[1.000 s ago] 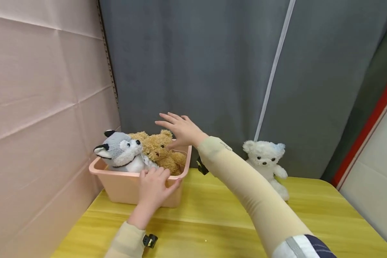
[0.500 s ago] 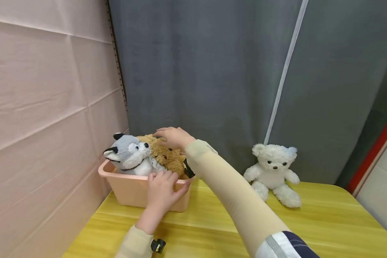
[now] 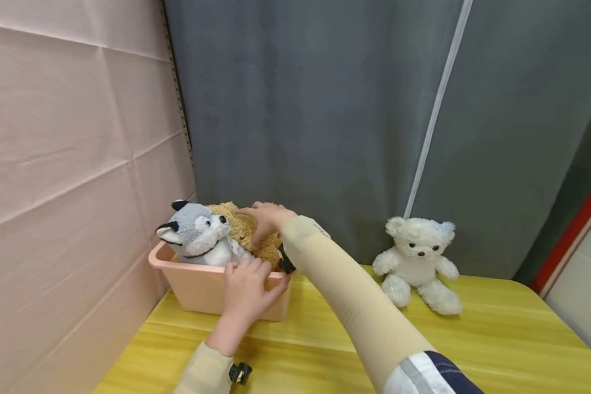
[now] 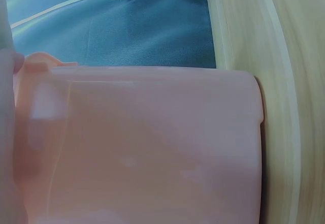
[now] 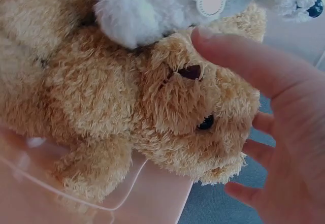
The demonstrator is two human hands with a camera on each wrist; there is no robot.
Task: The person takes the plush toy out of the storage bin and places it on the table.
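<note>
Right hand [image 3: 266, 218] has dropped from above the bin onto the brown teddy bear [image 3: 248, 235].
Its fingers [image 5: 238, 56] now curl around the bear's head, gripping it inside the pink bin [image 3: 202, 287] beside the husky plush [image 3: 197, 235]. The left hand [image 3: 246, 287] clasps the bin's front rim on the yellow surface [image 3: 473, 350]. Judged step: taking hold; lifting clear calls for a firm grasp. A white teddy bear [image 3: 418, 262] sits apart.

A pink plastic bin [image 3: 202, 284] sits at the left rear of the yellow wooden surface [image 3: 473, 350], holding a grey-and-white plush husky [image 3: 197, 238] left of a tan plush bear [image 3: 248, 235]. A white plush bear [image 3: 418, 262] sits well apart to the right.
</note>
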